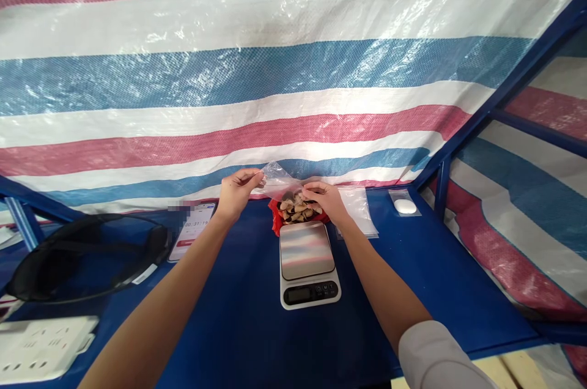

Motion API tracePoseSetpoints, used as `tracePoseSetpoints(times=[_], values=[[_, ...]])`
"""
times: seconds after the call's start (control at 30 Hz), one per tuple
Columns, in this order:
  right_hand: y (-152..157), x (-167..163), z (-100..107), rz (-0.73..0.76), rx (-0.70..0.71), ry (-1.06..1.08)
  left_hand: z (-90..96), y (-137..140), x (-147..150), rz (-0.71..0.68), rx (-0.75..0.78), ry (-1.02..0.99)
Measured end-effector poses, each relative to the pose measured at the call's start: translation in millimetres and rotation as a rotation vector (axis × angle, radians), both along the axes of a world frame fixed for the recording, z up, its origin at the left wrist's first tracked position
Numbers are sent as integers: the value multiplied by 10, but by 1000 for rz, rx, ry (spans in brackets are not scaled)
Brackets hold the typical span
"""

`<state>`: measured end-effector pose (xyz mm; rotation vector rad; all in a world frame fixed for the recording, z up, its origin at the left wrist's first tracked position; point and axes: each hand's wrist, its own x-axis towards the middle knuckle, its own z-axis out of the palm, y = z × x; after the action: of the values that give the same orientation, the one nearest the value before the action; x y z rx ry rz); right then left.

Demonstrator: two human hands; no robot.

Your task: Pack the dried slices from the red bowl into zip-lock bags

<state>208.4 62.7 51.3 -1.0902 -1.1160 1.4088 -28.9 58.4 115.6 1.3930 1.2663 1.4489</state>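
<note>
A clear plastic bag (pixel 277 176) stretches between my two hands above a red bag (pixel 276 218). My left hand (pixel 239 190) pinches one side of the clear bag with thumb and fingertips. At its other side, my right hand (pixel 326 198) has its fingers closed on the plastic, low over the red bag. Brownish dried pieces, perhaps dried mushrooms (pixel 297 210), fill the open red bag. Just in front of it lies a white kitchen scale (pixel 308 254) with a shiny metal plate and a dark display. Nothing rests on the plate.
Flat clear bags (pixel 358 208) lie right of the red bag. Farther right, a white mouse-shaped object (pixel 405 206) sits on a small clear packet. A phone (pixel 195 230), a black strap-like item (pixel 87 254) and a white power strip (pixel 46 346) occupy the left. Striped sheeting (pixel 257 89) closes the back.
</note>
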Motion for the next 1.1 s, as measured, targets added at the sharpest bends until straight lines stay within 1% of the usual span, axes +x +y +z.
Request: tracePoseSetpoints(times=[0.13, 0.23, 0.33, 0.57, 0.9, 1.1], values=[[-8, -80, -46, 4, -20, 82, -9, 8, 54, -13, 22, 43], [7, -135, -59, 4, -39, 127, -30, 29, 64, -40, 28, 26], [22, -155, -60, 1, -42, 97, -39, 39, 45, -43, 11, -12], [67, -159, -72, 23, 51, -21, -36, 41, -34, -3, 28, -37], [100, -132, -16, 57, 99, 7, -63, 12, -132, 47, 11, -109], [97, -150, -45, 94, 124, 2, -92, -28, -173, 58, 21, -75]])
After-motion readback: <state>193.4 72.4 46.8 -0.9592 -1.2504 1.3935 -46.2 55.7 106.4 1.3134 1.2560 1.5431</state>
